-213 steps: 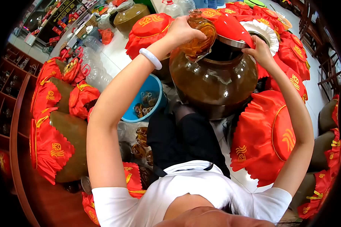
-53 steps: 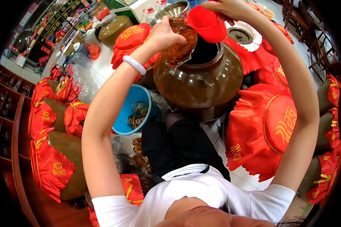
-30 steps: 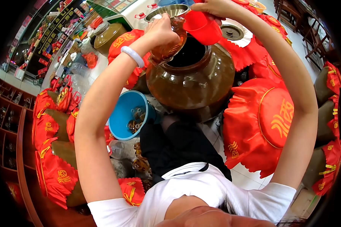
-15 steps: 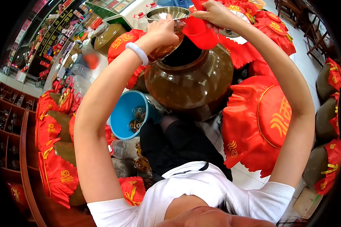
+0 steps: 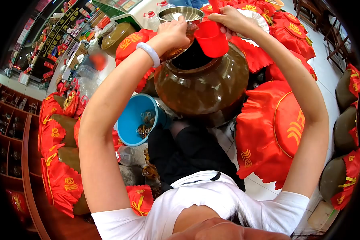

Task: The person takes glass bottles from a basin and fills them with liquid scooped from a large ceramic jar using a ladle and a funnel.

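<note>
Over the wide mouth of a brown glazed jar (image 5: pixel 202 88), my left hand (image 5: pixel 173 35) is closed around the upper part of a clear bottle (image 5: pixel 176 53) with amber liquid in it. A steel funnel (image 5: pixel 181 15) sits just above that hand, at the bottle's top. My right hand (image 5: pixel 233 20) grips the handle of a red plastic dipper (image 5: pixel 213 39), whose cup hangs over the jar's opening beside the bottle. What the cup holds is hidden from me. The jar's inside looks dark.
A blue bucket (image 5: pixel 126 124) with small glass items stands left of my legs. Close on my right is a large red-cloth-covered jar (image 5: pixel 264 132); more covered jars (image 5: pixel 62 176) line both sides. Clear plastic bottles (image 5: pixel 151 20) stand behind the funnel.
The red dipper's cup has come down slightly and looks more upright. My left hand keeps hold of the bottle, and the whole view has shifted a little.
</note>
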`<state>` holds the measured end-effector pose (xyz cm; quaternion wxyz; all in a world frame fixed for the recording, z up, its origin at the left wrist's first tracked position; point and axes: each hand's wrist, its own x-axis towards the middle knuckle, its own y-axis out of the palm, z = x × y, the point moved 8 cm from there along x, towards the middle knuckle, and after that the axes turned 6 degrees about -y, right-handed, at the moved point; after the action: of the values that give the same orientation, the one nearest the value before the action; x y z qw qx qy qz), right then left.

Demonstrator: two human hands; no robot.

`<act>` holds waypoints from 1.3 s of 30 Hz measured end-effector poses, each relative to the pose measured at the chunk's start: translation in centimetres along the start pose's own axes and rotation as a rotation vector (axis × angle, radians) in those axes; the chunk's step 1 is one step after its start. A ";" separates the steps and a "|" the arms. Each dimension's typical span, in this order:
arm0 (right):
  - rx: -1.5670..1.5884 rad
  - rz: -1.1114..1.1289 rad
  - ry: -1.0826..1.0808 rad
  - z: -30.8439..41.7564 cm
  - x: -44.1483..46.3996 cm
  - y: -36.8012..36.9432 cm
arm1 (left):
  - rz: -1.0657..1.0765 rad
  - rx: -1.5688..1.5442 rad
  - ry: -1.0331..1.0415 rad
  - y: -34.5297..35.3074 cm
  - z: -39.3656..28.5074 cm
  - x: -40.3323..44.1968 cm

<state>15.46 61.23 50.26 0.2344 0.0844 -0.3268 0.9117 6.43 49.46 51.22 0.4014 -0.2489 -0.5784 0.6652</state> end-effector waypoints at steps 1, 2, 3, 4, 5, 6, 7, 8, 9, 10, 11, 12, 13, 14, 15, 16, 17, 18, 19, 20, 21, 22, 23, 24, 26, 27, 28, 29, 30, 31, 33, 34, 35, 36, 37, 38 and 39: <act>0.014 0.003 -0.005 0.0 0.0 0.1 | 0.007 0.011 0.006 0.1 -0.1 0.1; 0.028 0.006 -0.010 -0.1 0.0 0.0 | 0.014 0.022 0.013 0.1 -0.2 0.3; 0.027 0.004 -0.009 -0.1 0.0 -0.1 | 0.013 0.022 0.015 0.1 -0.2 0.4; 0.033 0.016 -0.002 0.0 0.0 -0.1 | -0.002 0.036 0.018 0.2 -0.3 0.5; 0.039 0.028 0.005 0.1 0.0 0.0 | -0.015 0.052 0.022 0.2 -0.3 0.7; 0.040 0.026 0.005 0.0 0.1 0.0 | -0.016 0.054 0.023 0.3 -0.2 0.8; 0.043 0.027 0.003 0.0 0.2 0.1 | -0.026 0.048 0.048 0.3 -0.3 0.8; 0.045 0.029 0.002 0.0 0.3 0.1 | -0.035 0.042 0.072 0.2 -0.4 0.9; 0.045 0.027 0.001 -0.1 0.3 0.2 | -0.036 0.044 0.073 0.3 -0.4 1.0; 0.062 0.019 -0.008 0.0 0.2 0.2 | -0.030 0.055 0.077 0.2 -0.5 0.9; 0.079 0.012 -0.018 0.1 0.2 0.1 | -0.025 0.067 0.082 0.2 -0.6 0.9; 0.080 0.011 -0.020 -0.1 0.2 0.1 | -0.026 0.068 0.081 0.1 -0.7 0.9; 0.084 0.009 -0.019 -0.3 0.1 0.1 | -0.034 0.072 0.086 0.1 -0.8 0.9; 0.088 0.006 -0.017 -0.4 0.1 0.0 | -0.041 0.075 0.091 0.1 -0.8 0.9; 0.088 0.006 -0.017 -0.5 0.2 0.0 | -0.041 0.076 0.092 0.1 -0.9 0.9; 0.083 -0.003 -0.006 -0.6 0.1 -0.1 | -0.060 0.069 0.092 0.0 -0.9 0.9; 0.077 -0.011 0.006 -0.7 0.1 -0.2 | -0.078 0.063 0.093 -0.1 -0.9 0.9; 0.078 -0.012 0.006 -0.8 0.1 -0.2 | -0.078 0.064 0.094 -0.1 -1.0 1.0; 0.069 -0.017 0.001 -0.9 0.2 -0.2 | -0.049 0.058 0.074 -0.1 -0.8 1.0; 0.061 -0.023 -0.004 -1.0 0.2 -0.3 | -0.020 0.053 0.054 0.0 -0.7 0.9; 0.061 -0.024 -0.004 -1.1 0.2 -0.3 | -0.020 0.054 0.054 -0.1 -0.8 0.7; 0.057 -0.024 -0.006 -1.1 0.2 -0.3 | -0.018 0.039 0.043 0.0 -0.6 0.6; 0.052 -0.023 -0.008 -1.1 0.2 -0.4 | -0.015 0.025 0.031 -0.1 -0.4 0.6; 0.052 -0.023 -0.010 -1.2 0.3 -0.4 | -0.017 0.025 0.030 0.1 -0.1 0.7; 0.094 -0.047 -0.030 -1.1 0.3 -0.4 | -0.079 -0.048 -0.001 0.2 0.7 1.0; 0.094 -0.045 -0.031 -1.1 0.4 -0.4 | -0.079 -0.048 -0.003 0.5 1.1 1.2; 0.091 -0.067 -0.048 -0.6 0.3 -0.6 | -0.085 -0.072 -0.030 0.3 1.4 1.1; 0.089 -0.089 -0.064 -0.1 0.3 -0.9 | -0.091 -0.096 -0.056 0.2 1.8 1.0; 0.088 -0.088 -0.064 0.2 0.5 -1.1 | -0.090 -0.098 -0.057 0.0 1.9 0.9; 0.135 -0.043 0.006 0.2 0.7 -0.9 | -0.096 -0.131 -0.072 -0.2 2.3 0.8; 0.157 -0.005 0.089 0.6 0.8 -1.2 | -0.066 -0.193 -0.127 -0.4 3.0 0.7; 0.156 -0.005 0.087 1.0 0.9 -1.4 | -0.068 -0.194 -0.129 -0.4 3.2 0.5; 0.172 -0.022 0.065 1.4 1.1 -1.7 | -0.087 -0.249 -0.151 -0.6 3.6 0.3; 0.188 -0.040 0.042 1.7 1.4 -2.0 | -0.106 -0.305 -0.173 -0.8 4.1 0.1; 0.151 -0.047 0.054 1.9 1.7 -2.2 | -0.108 -0.306 -0.173 -0.6 4.4 0.1; 0.150 -0.048 0.053 2.2 1.8 -2.3 | -0.116 -0.365 -0.188 -0.4 4.9 0.0; 0.139 -0.056 0.016 2.7 1.9 -2.5 | -0.126 -0.424 -0.202 -0.2 5.3 0.0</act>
<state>14.94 61.89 54.31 0.2558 0.1020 -0.2586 0.9259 2.30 46.48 52.50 0.3209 -0.2233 -0.7565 0.5243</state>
